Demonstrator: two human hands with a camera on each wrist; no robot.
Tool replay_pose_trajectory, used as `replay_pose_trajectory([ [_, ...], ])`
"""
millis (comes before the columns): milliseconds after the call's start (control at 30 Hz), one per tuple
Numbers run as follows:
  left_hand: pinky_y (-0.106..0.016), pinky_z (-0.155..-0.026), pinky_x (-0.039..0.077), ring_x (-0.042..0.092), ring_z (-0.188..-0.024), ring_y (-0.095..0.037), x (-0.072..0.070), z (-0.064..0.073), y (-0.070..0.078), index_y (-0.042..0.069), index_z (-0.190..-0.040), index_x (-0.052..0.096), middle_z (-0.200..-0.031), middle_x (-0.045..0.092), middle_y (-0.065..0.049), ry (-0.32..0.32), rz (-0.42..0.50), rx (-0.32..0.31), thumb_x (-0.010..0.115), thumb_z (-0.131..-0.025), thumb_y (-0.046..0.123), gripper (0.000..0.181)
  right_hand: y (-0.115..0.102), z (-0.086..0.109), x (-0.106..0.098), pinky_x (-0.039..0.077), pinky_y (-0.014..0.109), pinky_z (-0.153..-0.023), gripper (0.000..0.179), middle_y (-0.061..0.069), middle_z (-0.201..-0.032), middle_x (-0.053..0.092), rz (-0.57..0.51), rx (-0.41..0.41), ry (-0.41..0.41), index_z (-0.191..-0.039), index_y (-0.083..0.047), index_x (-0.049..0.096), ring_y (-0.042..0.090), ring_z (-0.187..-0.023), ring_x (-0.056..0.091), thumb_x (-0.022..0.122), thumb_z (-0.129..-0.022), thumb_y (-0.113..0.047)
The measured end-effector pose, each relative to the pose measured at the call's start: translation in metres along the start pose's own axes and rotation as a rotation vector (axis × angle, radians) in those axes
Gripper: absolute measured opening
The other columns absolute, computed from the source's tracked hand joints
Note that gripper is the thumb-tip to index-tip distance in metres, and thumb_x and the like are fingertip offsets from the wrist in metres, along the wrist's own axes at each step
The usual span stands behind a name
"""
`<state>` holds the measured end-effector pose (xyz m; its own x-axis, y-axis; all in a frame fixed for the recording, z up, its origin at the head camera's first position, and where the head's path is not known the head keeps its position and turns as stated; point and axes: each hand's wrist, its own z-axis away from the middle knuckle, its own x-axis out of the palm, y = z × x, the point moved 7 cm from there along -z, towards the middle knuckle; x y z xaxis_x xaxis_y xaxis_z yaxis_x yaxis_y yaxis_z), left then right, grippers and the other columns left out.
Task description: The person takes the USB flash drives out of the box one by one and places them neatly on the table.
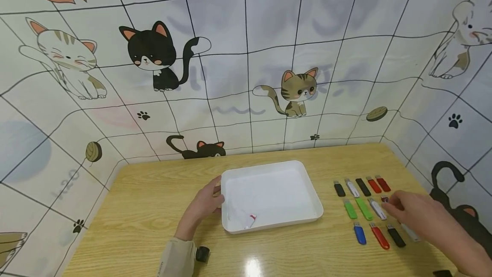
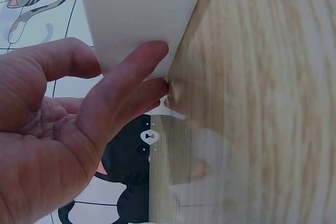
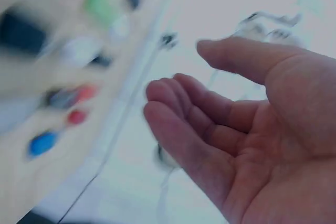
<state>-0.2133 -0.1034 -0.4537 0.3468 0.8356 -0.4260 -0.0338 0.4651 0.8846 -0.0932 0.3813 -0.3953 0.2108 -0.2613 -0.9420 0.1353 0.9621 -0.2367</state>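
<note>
My left hand [image 1: 207, 200] rests against the left end of a shallow white tray [image 1: 270, 221]. In the left wrist view its thumb [image 2: 139, 64] lies along the tray's outer wall [image 2: 139, 14]. Over on the right, my right hand [image 1: 417, 213] is above rows of USB sticks, its fingertips close to a dark red one [image 1: 385, 199]. Its fingers [image 3: 176, 135] curve loosely with a gap to the thumb and hold nothing. Nearest are a white stick [image 1: 378, 209], a black one [image 1: 396, 236] and a pale one [image 1: 410, 232] partly behind the hand.
More USB sticks lie in rows: black [image 1: 363, 187], red [image 1: 379, 236], green [image 1: 350, 209] and blue [image 1: 359, 233]. A small white-and-red piece [image 1: 252, 218] is in the tray's front left corner. Cat-print sheeting [image 1: 269, 67] walls the wooden table [image 1: 153, 208] behind and at both sides.
</note>
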Motion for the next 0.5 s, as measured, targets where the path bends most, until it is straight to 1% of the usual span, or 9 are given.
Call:
replay_pose_trajectory([
  [133,-0.043,-0.075,0.064,0.064,-0.120,-0.042,0.000,0.001,0.000,-0.004,-0.160,0.028,-0.149,0.048,-0.034,-0.002,0.011,-0.003,0.054,-0.095,-0.004,0.070,-0.062,0.004,-0.017,0.037,0.029,-0.054,0.021,-0.006,-0.071,0.055,-0.025,-0.166,0.178,-0.091,-0.007,0.067,0.012,-0.060,0.046,0.065,-0.102,-0.025],
  [200,-0.043,-0.075,0.064,0.064,-0.121,-0.043,0.000,0.001,0.000,-0.003,-0.160,0.028,-0.150,0.048,-0.034,-0.003,0.013,-0.001,0.054,-0.095,-0.004,0.070,-0.092,0.005,-0.019,0.036,0.028,-0.053,0.017,-0.009,-0.069,0.052,-0.036,-0.240,0.236,-0.089,-0.012,0.067,0.010,-0.059,0.044,0.065,-0.101,-0.023],
  [267,-0.043,-0.075,0.064,0.064,-0.122,-0.043,0.000,0.001,0.000,-0.003,-0.160,0.029,-0.149,0.048,-0.034,-0.002,0.014,0.000,0.054,-0.095,-0.004,0.070,-0.121,0.005,-0.017,0.037,0.026,-0.053,0.014,-0.011,-0.070,0.052,-0.059,-0.300,0.262,-0.089,-0.015,0.068,0.007,-0.060,0.044,0.068,-0.100,-0.023],
  [333,-0.043,-0.075,0.064,0.063,-0.122,-0.043,0.000,0.000,0.000,-0.002,-0.160,0.030,-0.149,0.049,-0.033,-0.001,0.016,-0.001,0.054,-0.095,-0.004,0.070,-0.148,0.002,-0.014,0.038,0.025,-0.053,0.012,-0.013,-0.070,0.053,-0.069,-0.360,0.268,-0.088,-0.016,0.069,0.005,-0.059,0.043,0.071,-0.098,-0.023],
  [400,-0.043,-0.075,0.064,0.063,-0.122,-0.043,0.000,0.000,-0.002,-0.002,-0.160,0.030,-0.149,0.049,-0.033,0.001,0.014,-0.002,0.054,-0.095,-0.003,0.069,-0.172,-0.002,-0.010,0.040,0.024,-0.054,0.012,-0.014,-0.070,0.054,-0.073,-0.413,0.272,-0.089,-0.016,0.070,0.004,-0.060,0.044,0.073,-0.096,-0.025],
  [500,-0.043,-0.074,0.064,0.064,-0.121,-0.044,0.000,-0.001,-0.002,-0.002,-0.160,0.031,-0.148,0.050,-0.033,0.001,0.014,0.007,0.054,-0.094,-0.003,0.070,-0.205,-0.009,0.001,0.040,0.023,-0.053,0.014,-0.014,-0.069,0.052,-0.081,-0.489,0.260,-0.086,-0.016,0.071,0.003,-0.059,0.043,0.073,-0.096,-0.025],
])
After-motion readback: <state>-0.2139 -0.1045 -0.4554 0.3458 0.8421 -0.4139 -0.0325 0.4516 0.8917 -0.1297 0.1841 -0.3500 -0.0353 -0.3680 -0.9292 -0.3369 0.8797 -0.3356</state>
